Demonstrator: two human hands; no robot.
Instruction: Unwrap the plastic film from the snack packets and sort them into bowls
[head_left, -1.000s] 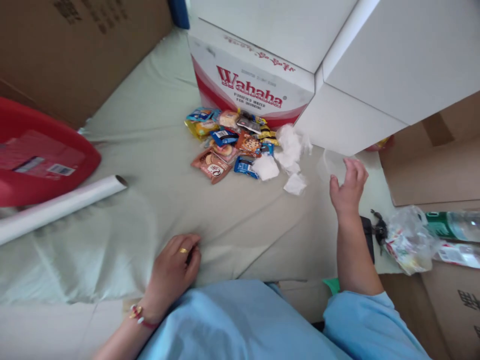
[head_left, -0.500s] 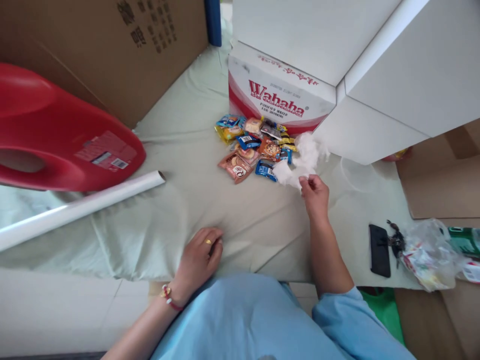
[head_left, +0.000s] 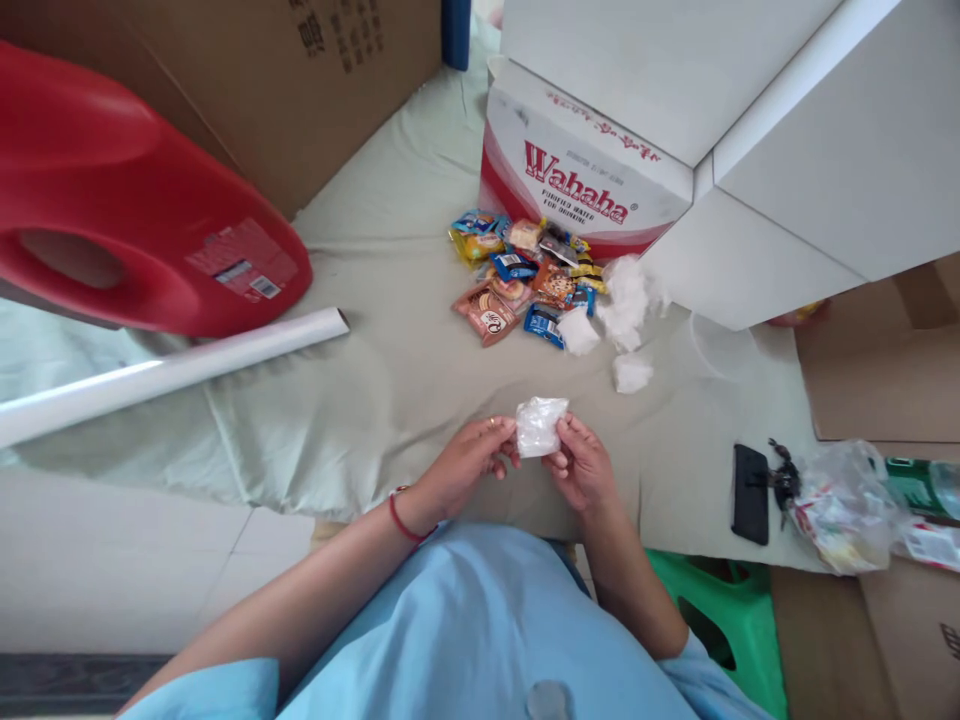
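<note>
Between my two hands is a small clear plastic packet (head_left: pixel 541 427), crinkled and shiny, held above the cloth near my body. My left hand (head_left: pixel 474 455) pinches its left edge, and a ring shows on one finger. My right hand (head_left: pixel 587 465) pinches its right edge. Farther off lies a pile of wrapped snacks (head_left: pixel 553 283) in blue, yellow and brown wrappers. White crumpled packets (head_left: pixel 624 300) rest at the pile's right side, with one separate white packet (head_left: pixel 633 372) nearer to me.
A red jug (head_left: pixel 142 210) and a white roll (head_left: pixel 180 372) lie on the left. Behind the snacks stands a Wahaba-printed carton (head_left: pixel 577 170). To the right are a round clear plastic piece (head_left: pixel 716 345), a black phone (head_left: pixel 750 495), keys (head_left: pixel 784 475) and a plastic bag (head_left: pixel 847 505).
My right hand has drawn a packet from the white pieces back toward my body. My left hand has lifted off the cloth, moved right and taken hold of the packet's other edge.
</note>
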